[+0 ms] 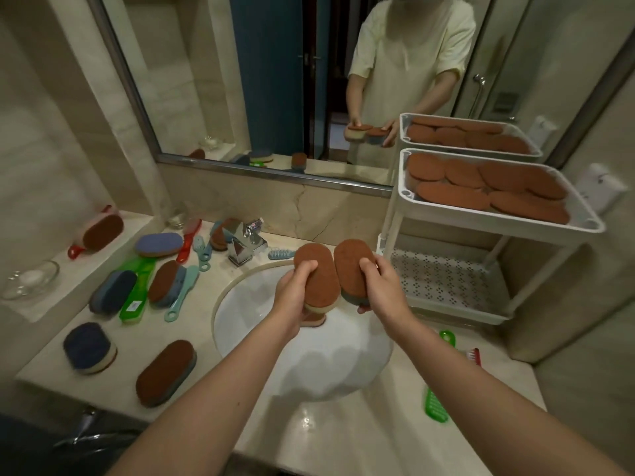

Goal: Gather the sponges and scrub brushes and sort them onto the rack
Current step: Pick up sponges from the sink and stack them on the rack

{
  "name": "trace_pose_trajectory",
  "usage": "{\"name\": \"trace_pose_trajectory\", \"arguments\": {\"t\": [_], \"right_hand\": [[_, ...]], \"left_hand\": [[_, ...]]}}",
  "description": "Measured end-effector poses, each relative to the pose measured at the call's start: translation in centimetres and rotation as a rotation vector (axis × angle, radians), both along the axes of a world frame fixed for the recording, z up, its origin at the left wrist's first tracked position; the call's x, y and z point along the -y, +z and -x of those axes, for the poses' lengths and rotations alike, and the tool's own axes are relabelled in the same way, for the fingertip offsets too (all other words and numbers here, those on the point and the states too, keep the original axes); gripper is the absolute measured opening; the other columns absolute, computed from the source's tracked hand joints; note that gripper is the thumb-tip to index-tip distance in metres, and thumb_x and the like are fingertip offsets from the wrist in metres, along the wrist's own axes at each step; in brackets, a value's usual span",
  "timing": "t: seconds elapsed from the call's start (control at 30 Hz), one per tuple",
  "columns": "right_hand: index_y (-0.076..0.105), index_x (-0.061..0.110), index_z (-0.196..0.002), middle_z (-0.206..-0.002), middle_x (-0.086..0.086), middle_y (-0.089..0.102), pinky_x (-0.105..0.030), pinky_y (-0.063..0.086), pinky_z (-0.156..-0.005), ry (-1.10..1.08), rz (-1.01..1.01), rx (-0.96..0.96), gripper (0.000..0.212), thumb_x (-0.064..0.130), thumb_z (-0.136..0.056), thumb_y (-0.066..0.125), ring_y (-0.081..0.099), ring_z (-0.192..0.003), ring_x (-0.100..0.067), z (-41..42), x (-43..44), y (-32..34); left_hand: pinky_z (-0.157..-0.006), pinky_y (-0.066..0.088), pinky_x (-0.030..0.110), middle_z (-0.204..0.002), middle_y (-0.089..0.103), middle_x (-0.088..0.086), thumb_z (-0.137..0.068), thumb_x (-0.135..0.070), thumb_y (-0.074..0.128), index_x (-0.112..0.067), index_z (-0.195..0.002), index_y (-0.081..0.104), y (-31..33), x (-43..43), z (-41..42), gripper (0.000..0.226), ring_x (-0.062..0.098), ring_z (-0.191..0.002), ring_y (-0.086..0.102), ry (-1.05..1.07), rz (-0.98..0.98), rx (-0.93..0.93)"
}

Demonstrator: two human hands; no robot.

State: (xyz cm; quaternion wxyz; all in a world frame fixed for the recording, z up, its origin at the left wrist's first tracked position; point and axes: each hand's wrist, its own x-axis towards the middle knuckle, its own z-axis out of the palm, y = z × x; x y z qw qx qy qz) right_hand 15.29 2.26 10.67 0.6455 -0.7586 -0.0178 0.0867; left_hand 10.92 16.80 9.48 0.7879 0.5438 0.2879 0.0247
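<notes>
Above the white sink (240,304), my left hand (292,297) grips a brown-topped oval sponge with a cream base (318,273); a second sponge seems held beneath it. My right hand (381,286) grips another brown-topped sponge with a grey base (348,266). The two sponges sit side by side, nearly touching. To the right stands a white two-tier rack (584,228). Its top tray holds several brown sponges (481,187), and its perforated lower tray (443,280) holds nothing. More sponges (165,372) and long-handled brushes (137,290) lie on the counter at left.
A chrome faucet (245,242) stands behind the sink. A glass dish (31,280) and a red-handled sponge brush (99,231) sit on the left ledge. Green brushes (434,405) and a red one (476,357) lie at the right. A mirror (275,80) covers the wall.
</notes>
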Motion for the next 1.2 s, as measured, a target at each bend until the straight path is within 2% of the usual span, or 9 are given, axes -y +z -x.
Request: {"name": "trace_pose_trajectory", "arguments": {"t": [0.1,0.2,0.5,0.67,0.83,0.93,1.03,1.13,1.2], "right_hand": [[0.054,0.032,-0.119,-0.101,0.000,0.063,-0.023,0.044,-0.039,-0.024,-0.002,0.046,0.024,0.037,-0.096,0.048,0.066,-0.075,-0.021,0.8,1.6,1.0],[0.052,0.030,-0.114,-0.094,0.001,0.062,-0.023,0.043,-0.037,-0.058,-0.006,0.095,0.020,0.037,-0.095,0.052,0.065,-0.068,-0.019,1.2,3.1,2.1],[0.045,0.033,-0.098,-0.098,-0.007,0.061,-0.026,0.043,-0.040,-0.187,-0.090,0.186,0.010,0.039,-0.094,0.053,0.064,-0.073,-0.024,1.2,7.9,6.4],[0.045,0.032,-0.102,-0.100,-0.008,0.060,-0.025,0.043,-0.040,-0.224,-0.104,0.237,0.014,0.042,-0.094,0.052,0.063,-0.077,-0.023,0.3,10.8,9.1],[0.046,0.029,-0.113,-0.111,-0.005,0.058,-0.024,0.048,-0.044,-0.250,-0.101,0.268,0.021,0.038,-0.095,0.051,0.064,-0.089,-0.022,-1.4,13.5,11.2],[0.049,0.023,-0.125,-0.128,-0.002,0.045,-0.022,0.049,-0.063,-0.294,-0.038,0.298,0.030,0.032,-0.096,0.049,0.056,-0.104,-0.014,-2.9,14.9,12.3],[0.051,0.018,-0.130,-0.132,0.000,0.039,-0.024,0.045,-0.083,-0.334,0.032,0.333,0.037,0.027,-0.094,0.051,0.050,-0.109,-0.012,-4.3,16.2,13.5],[0.048,0.019,-0.136,-0.135,-0.004,0.047,-0.043,0.045,-0.102,-0.309,0.090,0.346,0.051,0.028,-0.087,0.057,0.050,-0.120,-0.021,-5.2,17.3,14.5],[0.038,0.021,-0.144,-0.139,-0.004,0.046,-0.045,0.044,-0.105,-0.297,0.123,0.363,0.068,0.032,-0.081,0.063,0.048,-0.124,-0.021,-5.5,18.0,15.1]], "left_hand": [[-0.061,0.053,0.026,-0.081,0.076,-0.001,-0.086,-0.038,0.063,-0.019,-0.096,0.069,1.4,1.4,0.6,0.023,0.014,-0.071,0.072,-0.031,0.002,0.036],[-0.059,0.054,0.024,-0.075,0.075,-0.002,-0.086,-0.036,0.063,-0.018,-0.092,0.069,2.9,2.7,0.8,0.020,0.011,-0.064,0.071,-0.062,0.006,0.057],[-0.075,0.056,0.034,-0.101,0.069,0.002,-0.089,-0.040,0.063,-0.021,-0.114,0.055,8.0,7.0,-1.3,0.033,0.020,-0.091,0.067,-0.150,-0.117,0.161],[-0.061,0.052,0.028,-0.103,0.065,0.002,-0.091,-0.040,0.060,-0.019,-0.123,0.048,10.8,9.7,-3.1,0.040,0.017,-0.088,0.066,-0.203,-0.187,0.218],[-0.061,0.051,0.029,-0.107,0.063,-0.001,-0.090,-0.044,0.059,-0.021,-0.126,0.044,13.1,12.2,-5.4,0.045,0.016,-0.090,0.064,-0.244,-0.223,0.273],[-0.066,0.052,0.032,-0.109,0.061,-0.003,-0.091,-0.045,0.057,-0.023,-0.130,0.038,14.5,13.4,-7.2,0.048,0.015,-0.094,0.063,-0.286,-0.232,0.300],[-0.089,0.054,0.045,-0.109,0.057,-0.002,-0.092,-0.043,0.054,-0.025,-0.126,0.033,15.5,14.6,-9.1,0.044,0.018,-0.099,0.061,-0.315,-0.263,0.281],[-0.084,0.056,0.044,-0.100,0.044,-0.004,-0.092,-0.036,0.051,-0.024,-0.119,0.030,16.5,15.9,-10.8,0.036,0.016,-0.094,0.057,-0.291,-0.262,0.268],[-0.074,0.057,0.040,-0.103,0.044,0.000,-0.089,-0.032,0.051,-0.022,-0.115,0.033,17.2,16.7,-11.8,0.033,0.018,-0.095,0.056,-0.279,-0.245,0.261]]}}
